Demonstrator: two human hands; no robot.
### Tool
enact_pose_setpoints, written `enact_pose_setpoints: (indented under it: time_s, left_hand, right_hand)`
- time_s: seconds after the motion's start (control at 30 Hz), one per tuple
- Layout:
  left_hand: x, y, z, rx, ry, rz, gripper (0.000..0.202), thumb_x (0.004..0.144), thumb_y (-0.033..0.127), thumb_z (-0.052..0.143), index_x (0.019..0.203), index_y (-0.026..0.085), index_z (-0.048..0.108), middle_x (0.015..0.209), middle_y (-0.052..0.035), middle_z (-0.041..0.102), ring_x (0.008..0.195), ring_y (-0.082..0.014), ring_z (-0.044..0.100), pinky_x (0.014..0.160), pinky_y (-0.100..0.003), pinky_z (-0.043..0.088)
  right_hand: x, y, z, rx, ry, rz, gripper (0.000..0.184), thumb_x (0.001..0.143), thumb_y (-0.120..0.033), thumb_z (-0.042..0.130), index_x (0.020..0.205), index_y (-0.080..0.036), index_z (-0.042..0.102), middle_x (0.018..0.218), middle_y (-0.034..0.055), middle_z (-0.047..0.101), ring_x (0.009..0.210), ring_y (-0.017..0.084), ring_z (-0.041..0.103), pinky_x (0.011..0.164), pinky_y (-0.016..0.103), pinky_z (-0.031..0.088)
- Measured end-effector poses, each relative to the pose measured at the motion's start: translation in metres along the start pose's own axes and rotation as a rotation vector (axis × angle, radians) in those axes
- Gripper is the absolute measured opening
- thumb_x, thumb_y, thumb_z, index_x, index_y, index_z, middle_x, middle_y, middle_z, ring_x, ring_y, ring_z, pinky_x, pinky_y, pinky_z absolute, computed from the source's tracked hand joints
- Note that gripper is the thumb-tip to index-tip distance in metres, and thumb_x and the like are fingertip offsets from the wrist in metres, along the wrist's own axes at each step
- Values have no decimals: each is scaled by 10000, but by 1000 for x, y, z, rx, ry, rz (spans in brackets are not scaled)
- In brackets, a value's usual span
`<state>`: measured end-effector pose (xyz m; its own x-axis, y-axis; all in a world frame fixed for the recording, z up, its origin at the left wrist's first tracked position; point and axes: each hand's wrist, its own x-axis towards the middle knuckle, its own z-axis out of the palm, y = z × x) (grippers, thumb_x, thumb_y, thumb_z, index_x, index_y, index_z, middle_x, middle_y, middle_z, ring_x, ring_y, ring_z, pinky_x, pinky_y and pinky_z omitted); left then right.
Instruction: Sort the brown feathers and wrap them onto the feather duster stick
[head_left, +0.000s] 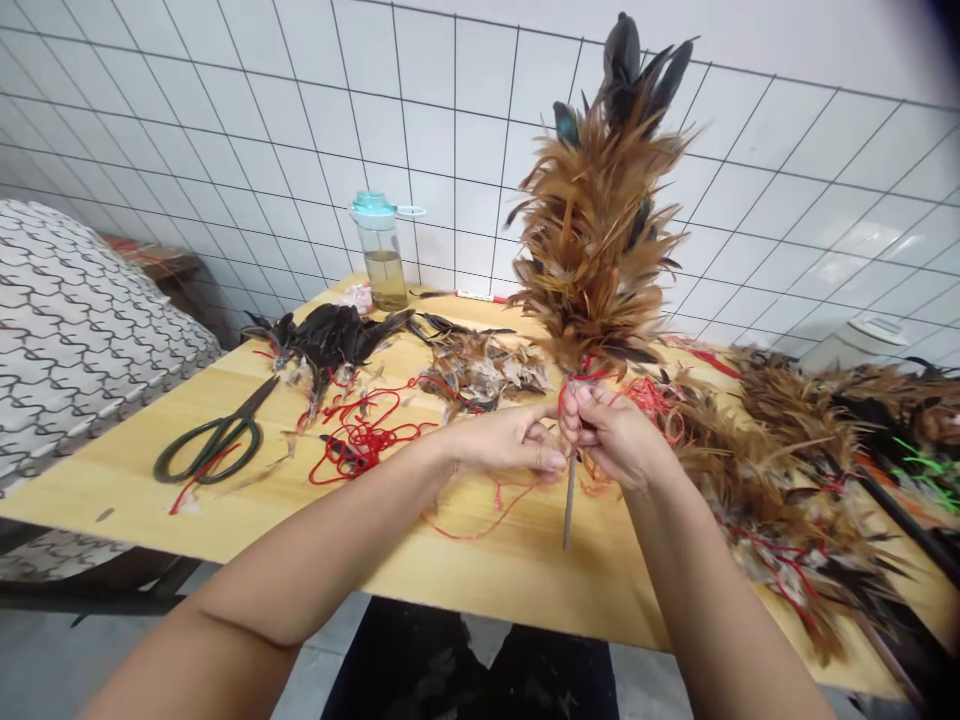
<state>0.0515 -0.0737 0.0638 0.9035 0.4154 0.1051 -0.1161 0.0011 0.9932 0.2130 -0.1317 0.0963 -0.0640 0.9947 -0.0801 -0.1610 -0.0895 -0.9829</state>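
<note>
A feather duster with brown feathers and dark tips stands upright above the table. My right hand is closed around its thin stick, just below the feathers. Red string is wound round the base of the feathers. Close beside it on the left, my left hand has its fingers curled, with red string running by the fingertips; the pinch itself is partly hidden. A loose loop of that string hangs below my left hand and runs toward a red tangle on the table.
Black-handled scissors lie at the left on the wooden table. Black feathers and brown feathers lie in piles behind. A bottle with a turquoise lid stands near the tiled wall. More feather bundles cover the right side.
</note>
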Motion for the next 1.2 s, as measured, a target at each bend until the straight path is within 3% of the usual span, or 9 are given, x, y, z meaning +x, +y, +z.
enact_pose_setpoints:
  time_s: [0.07, 0.17, 0.3, 0.5, 0.67, 0.8, 1.03, 1.2]
  left_hand:
    - [-1, 2, -2, 115, 44, -26, 392, 793, 436, 722, 1028, 146, 603, 766, -17, 642, 684, -116, 604, 702, -256, 491]
    - [-4, 12, -9, 352, 230, 38, 233, 869, 357, 600, 858, 132, 665, 842, -43, 676, 798, -124, 601, 776, -245, 451]
    - [-8, 21, -13, 539, 383, 69, 265, 882, 359, 535, 807, 143, 669, 793, -20, 653, 737, -124, 564, 696, -239, 405]
    - [-10, 23, -4, 768, 466, 253, 221, 878, 269, 510, 720, 150, 609, 708, -2, 598, 696, -117, 527, 685, -237, 383]
    - [-8, 22, -11, 843, 591, 255, 207, 884, 231, 496, 708, 156, 574, 706, -6, 585, 693, -124, 528, 684, -242, 391]
    - [-5, 14, -22, 954, 709, 233, 197, 879, 218, 498, 705, 160, 567, 730, -11, 583, 716, -133, 528, 715, -251, 396]
    - [0, 5, -31, 828, 520, 31, 212, 882, 236, 491, 721, 160, 607, 742, -11, 645, 731, -144, 574, 715, -253, 402]
    - [3, 3, -32, 769, 592, 73, 209, 864, 255, 517, 702, 160, 609, 757, -27, 647, 764, -163, 576, 744, -269, 405]
  right_hand:
    - [0, -4, -6, -28, 39, 8, 382, 666, -469, 786, 634, -176, 543, 573, -11, 488, 516, 77, 423, 429, 204, 231]
    - [-1, -5, -13, -33, 98, -30, 401, 632, -446, 811, 610, -184, 507, 620, 6, 507, 554, 81, 416, 416, 201, 186]
    - [0, -1, -19, -44, 140, -54, 454, 558, -485, 843, 592, -172, 516, 626, 2, 504, 543, 63, 374, 406, 196, 160]
    - [4, 7, -22, -128, 233, -22, 431, 641, -547, 770, 670, -161, 581, 555, -2, 523, 469, 54, 369, 403, 198, 195]
    - [3, 11, -20, -128, 328, -3, 372, 648, -454, 798, 708, -149, 593, 721, 40, 625, 540, 71, 497, 448, 196, 314]
    - [2, 14, -20, -138, 169, 27, 394, 678, -493, 784, 688, -152, 587, 601, 16, 564, 510, 79, 454, 445, 208, 314]
    - [-5, 9, -23, 21, -226, 32, 417, 732, -490, 763, 640, -151, 538, 554, -30, 465, 456, 30, 215, 425, 222, 88]
    - [-12, 10, -22, -41, -345, 33, 432, 791, -499, 708, 626, -156, 504, 590, -28, 447, 465, 31, 200, 443, 250, 77]
